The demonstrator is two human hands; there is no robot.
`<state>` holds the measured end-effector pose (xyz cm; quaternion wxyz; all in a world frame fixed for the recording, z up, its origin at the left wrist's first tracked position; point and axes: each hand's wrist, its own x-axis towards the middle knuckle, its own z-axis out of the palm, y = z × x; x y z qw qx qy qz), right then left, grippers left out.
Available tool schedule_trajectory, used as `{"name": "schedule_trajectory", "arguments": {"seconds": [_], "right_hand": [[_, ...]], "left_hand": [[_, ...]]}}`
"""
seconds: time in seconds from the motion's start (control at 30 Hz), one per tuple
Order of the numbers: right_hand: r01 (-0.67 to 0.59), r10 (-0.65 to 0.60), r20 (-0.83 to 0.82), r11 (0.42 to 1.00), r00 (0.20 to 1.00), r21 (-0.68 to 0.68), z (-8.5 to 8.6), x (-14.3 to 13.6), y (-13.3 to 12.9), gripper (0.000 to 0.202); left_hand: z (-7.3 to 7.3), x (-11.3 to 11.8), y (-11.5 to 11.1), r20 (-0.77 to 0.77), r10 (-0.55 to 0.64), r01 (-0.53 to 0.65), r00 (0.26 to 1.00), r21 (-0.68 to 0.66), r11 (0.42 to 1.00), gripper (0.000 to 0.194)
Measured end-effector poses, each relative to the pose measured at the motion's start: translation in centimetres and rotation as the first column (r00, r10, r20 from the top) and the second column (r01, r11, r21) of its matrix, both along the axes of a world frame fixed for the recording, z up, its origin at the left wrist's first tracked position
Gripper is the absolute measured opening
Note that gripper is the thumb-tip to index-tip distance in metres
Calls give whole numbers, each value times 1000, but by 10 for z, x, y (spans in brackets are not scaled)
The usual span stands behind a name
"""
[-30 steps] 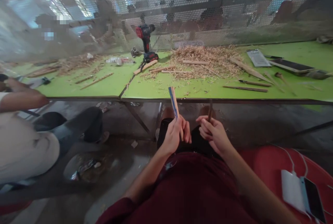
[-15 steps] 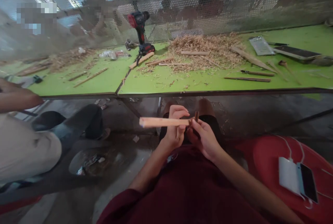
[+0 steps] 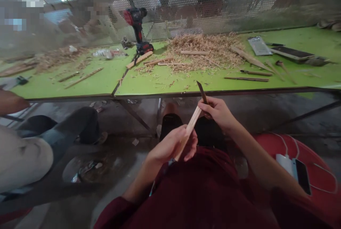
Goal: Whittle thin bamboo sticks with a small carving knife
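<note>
Wooden strip [image 3: 193,120] swung from sideways to a slant, far end now at the right hand [image 3: 220,112].
Left hand [image 3: 173,143] grips its lower part; right pinches slim dark tool [image 3: 203,93], short of tabletop [image 3: 154,86].

At centre we see pale tan wood [image 3: 192,121]; above, our tabletop [image 3: 160,81] is lime green; lower right, our stool [image 3: 323,179] is red.

Right hand [image 3: 220,113] hides lower end of dark tool [image 3: 201,91]

Beyond its fingers [image 3: 206,108], figures [image 3: 210,2] behind the mesh [image 3: 170,30] are blurred. Left of the fingers, a seated person [image 3: 25,151] is cut off by the edge; to their right, the forearm [image 3: 255,151] partly covers a white device [image 3: 283,162].
</note>
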<state>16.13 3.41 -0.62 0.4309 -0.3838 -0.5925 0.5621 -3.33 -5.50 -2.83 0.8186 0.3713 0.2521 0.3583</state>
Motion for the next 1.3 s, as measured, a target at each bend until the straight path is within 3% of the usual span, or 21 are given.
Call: {"name": "schedule_trajectory", "arguments": {"seconds": [0.07,0.17,0.37,0.5,0.63,0.77,0.93,1.17,1.3], "right_hand": [[33,-44,91,993,995,115,3,0,8,33],[29,-117,271,951,955,308,7,5,11,26],[-97,-216,512,850,831,517,-3,19,-22,30],[-275,-339,629,685,700,675,-9,19,-43,37],[-437,-509,662,500,550,748,-3,22,-43,44],[-496,-589,627,393,510,774,1,28,-30,43],[-524,-580,638,381,506,762,5,31,-14,40],[-493,-495,699,497,515,715,12,30,-2,33],[-274,-623,606,550,494,789,24,61,35,38]], "left_hand": [[1,5,-3,77,-41,45,996,-62,997,36],[-1,12,-1,130,36,-24,991,-89,996,41],[-2,15,6,39,207,-206,978,-21,978,51],[-1,18,4,-120,269,-257,956,107,960,46],[-1,19,5,-207,317,-274,926,210,938,46],[-2,20,6,-207,339,-293,918,225,929,46],[3,20,6,-195,331,-298,923,180,937,43],[16,17,8,-190,337,-305,922,182,935,41],[23,11,-12,-246,270,-218,931,218,951,42]]}}
